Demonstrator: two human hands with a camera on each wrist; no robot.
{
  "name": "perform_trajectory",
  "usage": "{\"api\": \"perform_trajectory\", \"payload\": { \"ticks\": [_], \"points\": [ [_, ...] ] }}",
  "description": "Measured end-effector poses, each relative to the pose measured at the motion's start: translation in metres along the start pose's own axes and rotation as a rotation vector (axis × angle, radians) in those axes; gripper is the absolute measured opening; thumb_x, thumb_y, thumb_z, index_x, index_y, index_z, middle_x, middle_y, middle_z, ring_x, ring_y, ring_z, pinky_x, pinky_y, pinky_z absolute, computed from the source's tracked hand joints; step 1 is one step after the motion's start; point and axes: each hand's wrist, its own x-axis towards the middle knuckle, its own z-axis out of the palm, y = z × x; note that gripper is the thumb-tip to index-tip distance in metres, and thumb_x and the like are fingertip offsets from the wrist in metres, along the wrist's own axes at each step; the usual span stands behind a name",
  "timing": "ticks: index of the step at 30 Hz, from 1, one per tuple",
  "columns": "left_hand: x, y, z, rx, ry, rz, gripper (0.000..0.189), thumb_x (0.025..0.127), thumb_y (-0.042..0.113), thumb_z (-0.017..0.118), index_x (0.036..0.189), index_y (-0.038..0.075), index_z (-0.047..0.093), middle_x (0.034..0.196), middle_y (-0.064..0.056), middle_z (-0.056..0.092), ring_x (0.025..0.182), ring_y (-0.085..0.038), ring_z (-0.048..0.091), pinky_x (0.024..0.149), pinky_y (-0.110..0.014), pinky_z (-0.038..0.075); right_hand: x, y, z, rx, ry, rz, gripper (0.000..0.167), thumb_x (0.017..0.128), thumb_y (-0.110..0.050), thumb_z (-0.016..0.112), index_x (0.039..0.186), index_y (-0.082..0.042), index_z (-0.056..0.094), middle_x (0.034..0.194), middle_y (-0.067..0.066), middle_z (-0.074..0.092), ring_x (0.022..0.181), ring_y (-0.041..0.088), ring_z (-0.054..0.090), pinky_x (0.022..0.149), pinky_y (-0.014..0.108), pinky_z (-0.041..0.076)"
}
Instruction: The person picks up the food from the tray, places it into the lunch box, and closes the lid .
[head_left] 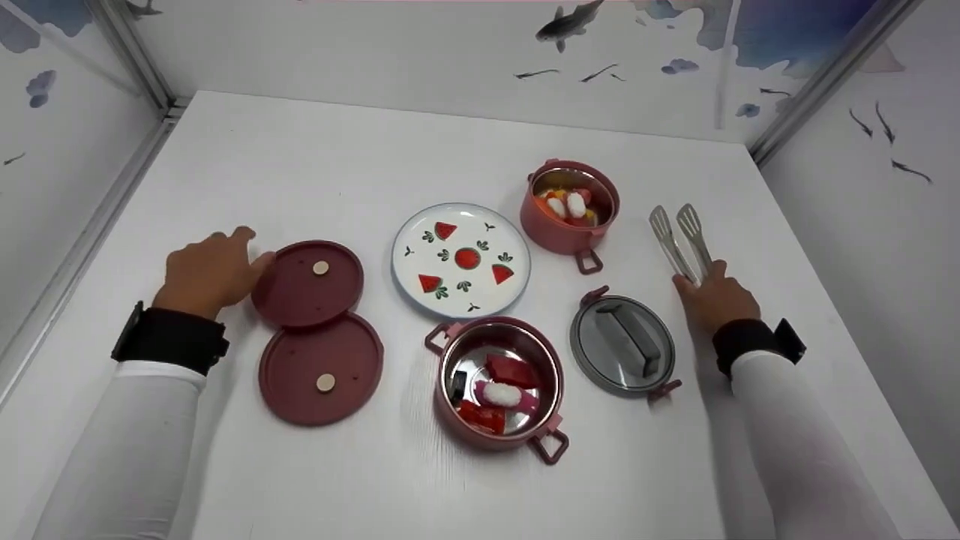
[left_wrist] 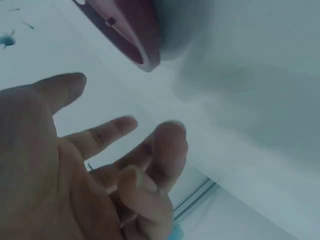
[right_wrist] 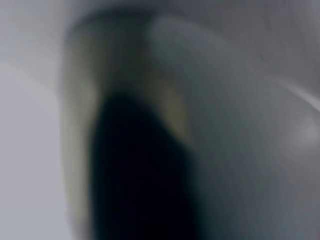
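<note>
My left hand hovers at the left of the upper dark red lid, fingers loosely bent with nothing in them. In the left wrist view those fingers are apart from the lid's rim. A second dark red lid lies partly overlapped with the first. On the right, my right hand grips metal tongs by the handle end, their two slotted tips apart and pointing away. The right wrist view is blurred, dominated by a dark shape.
A white plate with watermelon pictures sits mid-table. Behind it to the right is a small red pot with food pieces inside. A larger red pot in front holds red and white pieces. A grey lid lies near my right hand.
</note>
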Motion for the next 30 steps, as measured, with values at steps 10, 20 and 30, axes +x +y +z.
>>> {"api": "perform_trajectory", "payload": {
  "ticks": [10,20,30],
  "points": [
    [0.004,0.001,0.016,-0.161,-0.201,0.029,0.044,0.102,0.027,0.045,0.133,-0.004,0.041,0.085,-0.015,0.065,0.067,-0.023,0.063,0.059,-0.034,0.045,-0.003,0.002,0.000,0.009,-0.034,0.008,0.086,0.100,-0.062,0.033,0.135,0.015,0.026,0.106,0.043,0.055,0.091,0.058,0.061,0.069,0.056,0.048],
    [-0.002,0.014,-0.004,-0.247,-0.098,0.085,0.046,0.103,0.017,0.035,0.141,-0.007,0.041,0.100,-0.023,0.065,0.082,-0.029,0.059,0.067,-0.039,0.046,0.001,-0.006,-0.012,-0.002,-0.132,-0.004,0.104,0.094,-0.075,0.028,0.140,0.018,0.017,0.112,0.047,0.051,0.097,0.058,0.058,0.076,0.059,0.048],
    [-0.040,0.107,-0.018,-0.349,0.005,0.239,0.040,0.105,0.018,0.040,0.142,0.004,0.046,0.089,-0.012,0.068,0.070,-0.020,0.061,0.059,-0.031,0.047,-0.054,-0.066,-0.060,0.321,0.231,-0.168,0.077,0.103,-0.059,0.028,0.146,0.003,0.037,0.122,0.035,0.045,0.110,0.046,0.045,0.088,0.055,0.038]
  ]
}}
